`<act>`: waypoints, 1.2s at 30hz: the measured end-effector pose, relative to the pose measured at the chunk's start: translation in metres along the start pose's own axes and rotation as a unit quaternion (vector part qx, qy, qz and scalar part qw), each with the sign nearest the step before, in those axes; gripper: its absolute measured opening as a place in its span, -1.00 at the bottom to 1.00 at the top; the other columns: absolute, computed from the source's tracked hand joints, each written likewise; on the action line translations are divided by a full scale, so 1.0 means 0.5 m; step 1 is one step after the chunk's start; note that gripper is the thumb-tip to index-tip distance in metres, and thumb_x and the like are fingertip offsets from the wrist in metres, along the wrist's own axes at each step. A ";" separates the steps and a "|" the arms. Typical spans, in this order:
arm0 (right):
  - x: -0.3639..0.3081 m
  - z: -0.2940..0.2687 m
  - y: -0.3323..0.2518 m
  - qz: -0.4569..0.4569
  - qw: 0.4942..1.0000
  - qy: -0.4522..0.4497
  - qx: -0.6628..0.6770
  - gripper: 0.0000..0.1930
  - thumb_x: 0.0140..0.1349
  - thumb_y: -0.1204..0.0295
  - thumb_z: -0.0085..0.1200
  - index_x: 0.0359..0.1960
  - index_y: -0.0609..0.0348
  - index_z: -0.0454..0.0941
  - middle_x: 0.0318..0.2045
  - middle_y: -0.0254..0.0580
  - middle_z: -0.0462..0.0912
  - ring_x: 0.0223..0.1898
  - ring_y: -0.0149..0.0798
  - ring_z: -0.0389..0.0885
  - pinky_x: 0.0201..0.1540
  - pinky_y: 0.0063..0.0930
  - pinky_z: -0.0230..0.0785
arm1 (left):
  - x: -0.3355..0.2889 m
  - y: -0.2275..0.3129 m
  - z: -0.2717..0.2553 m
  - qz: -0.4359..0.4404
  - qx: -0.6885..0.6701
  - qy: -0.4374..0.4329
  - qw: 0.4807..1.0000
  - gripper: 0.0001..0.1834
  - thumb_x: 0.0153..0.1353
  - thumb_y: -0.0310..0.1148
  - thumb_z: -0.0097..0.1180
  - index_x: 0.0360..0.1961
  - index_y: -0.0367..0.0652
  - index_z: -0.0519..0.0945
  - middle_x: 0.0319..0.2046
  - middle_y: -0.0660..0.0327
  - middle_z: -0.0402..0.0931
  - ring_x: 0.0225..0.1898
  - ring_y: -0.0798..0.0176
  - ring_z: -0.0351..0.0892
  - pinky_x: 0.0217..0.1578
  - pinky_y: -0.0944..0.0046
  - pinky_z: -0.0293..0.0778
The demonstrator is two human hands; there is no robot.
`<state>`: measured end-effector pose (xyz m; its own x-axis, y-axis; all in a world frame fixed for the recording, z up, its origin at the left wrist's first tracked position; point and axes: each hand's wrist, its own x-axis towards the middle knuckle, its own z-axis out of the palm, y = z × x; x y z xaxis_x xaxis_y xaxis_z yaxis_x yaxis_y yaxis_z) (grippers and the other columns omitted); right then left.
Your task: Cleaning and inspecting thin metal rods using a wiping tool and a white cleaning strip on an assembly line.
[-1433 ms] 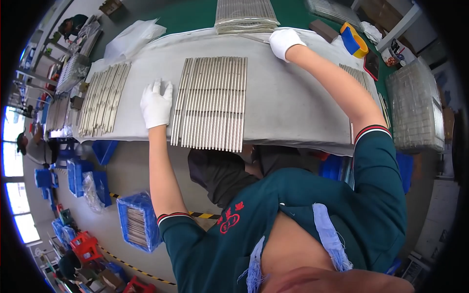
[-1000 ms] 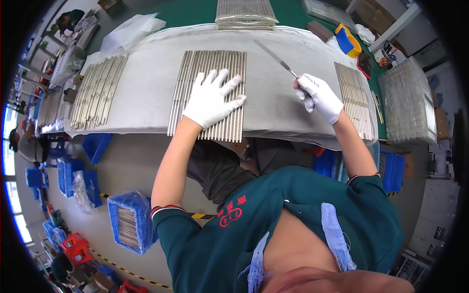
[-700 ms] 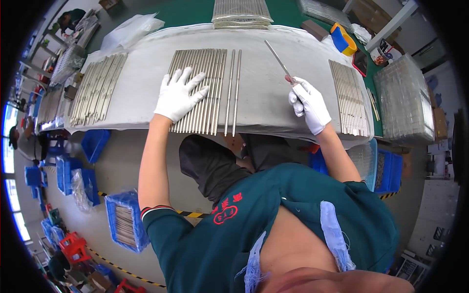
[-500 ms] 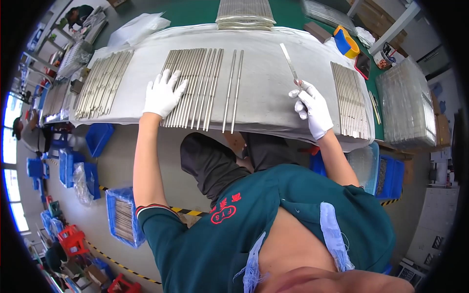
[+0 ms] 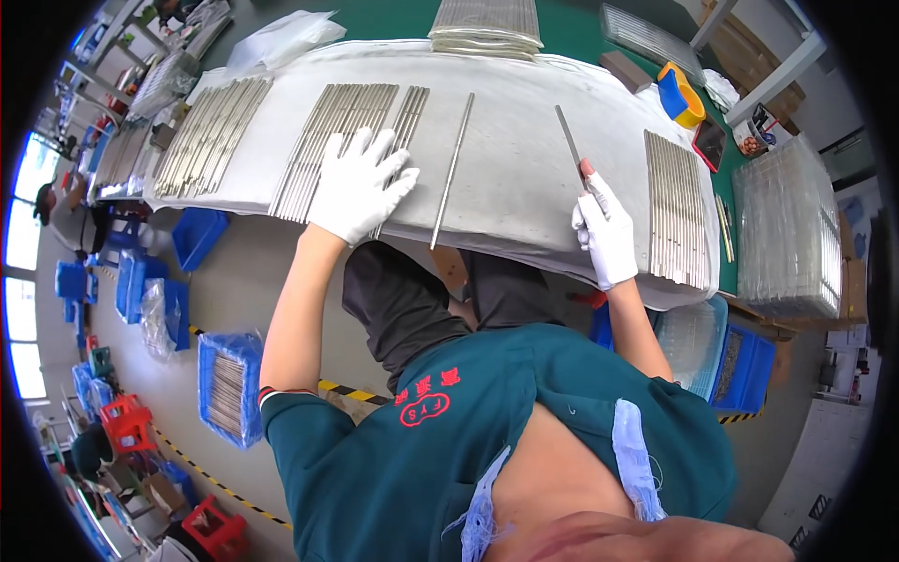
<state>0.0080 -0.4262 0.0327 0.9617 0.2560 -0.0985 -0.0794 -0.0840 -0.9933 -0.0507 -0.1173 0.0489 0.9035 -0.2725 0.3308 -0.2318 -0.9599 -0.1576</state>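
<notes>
My left hand, in a white glove, lies with fingers spread over a small group of thin metal rods. Its palm hides their near ends. To its left is a wider row of metal rods, laid side by side. One single metal rod lies apart, to the right of that hand. My gloved right hand is closed on the near end of a thin flat metal strip, which points away from me. The thumb tip of that glove is bare.
White cloth covers the table. More rods lie at the left and right. A clear plastic stack, a blue and yellow tape dispenser and a phone stand at the right. A plastic stack sits at the back.
My left hand has moved right across the rods. Several spaced rods are now closer together, and only one of two separate rods still lies apart. The strip in my right hand has turned slightly.
</notes>
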 end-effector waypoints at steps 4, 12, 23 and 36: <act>0.014 0.013 0.019 -0.031 0.987 0.010 -0.160 -0.61 0.27 0.34 -0.08 0.15 -0.22 0.43 -0.60 -0.31 0.52 -0.64 -0.46 0.39 -0.49 -0.55 0.31 | 0.030 0.061 0.027 -0.080 -0.055 0.012 0.995 -0.74 0.17 -0.14 -0.02 -0.32 -0.08 0.57 -0.31 0.18 0.52 -0.21 0.11 0.48 -0.19 0.12 0.37; 0.025 0.019 0.037 -0.120 0.936 0.007 -0.330 -0.60 0.21 0.30 -0.06 0.11 -0.35 0.42 -0.45 -0.05 0.58 -0.46 0.01 0.55 -0.34 -0.25 0.39 | 0.155 0.118 0.094 -0.231 -0.085 -0.049 0.968 -0.81 0.12 -0.40 -0.13 -0.45 -0.18 0.55 -0.47 0.00 0.57 -0.35 0.01 0.61 -0.32 0.12 0.51; 0.014 0.010 0.024 -0.034 0.982 -0.014 -0.184 -0.59 0.25 0.34 -0.08 0.16 -0.23 0.40 -0.61 -0.22 0.52 -0.62 -0.36 0.47 -0.44 -0.49 0.35 | 0.175 0.113 0.093 -0.310 -0.153 -0.059 0.936 -0.74 0.15 -0.34 -0.15 -0.29 -0.19 0.57 -0.29 -0.14 0.55 -0.21 -0.10 0.56 -0.15 0.04 0.45; -0.068 -0.020 0.003 -0.245 0.808 -0.067 -0.531 -0.58 0.17 0.40 -0.06 0.10 -0.26 0.41 -0.57 -0.19 0.51 -0.57 -0.10 0.52 -0.48 -0.27 0.38 | -0.076 0.213 0.012 -0.405 -0.630 -0.142 0.647 -0.77 0.26 -0.30 0.01 -0.20 -0.22 0.56 -0.62 0.36 0.42 -0.60 0.56 0.29 -0.53 0.52 0.24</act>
<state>-0.0224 -0.4447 0.0350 0.7664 0.6054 0.2147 0.6413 -0.7019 -0.3100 -0.1073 -0.2087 0.0138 0.9008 0.2059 -0.3824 0.4112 -0.1212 0.9034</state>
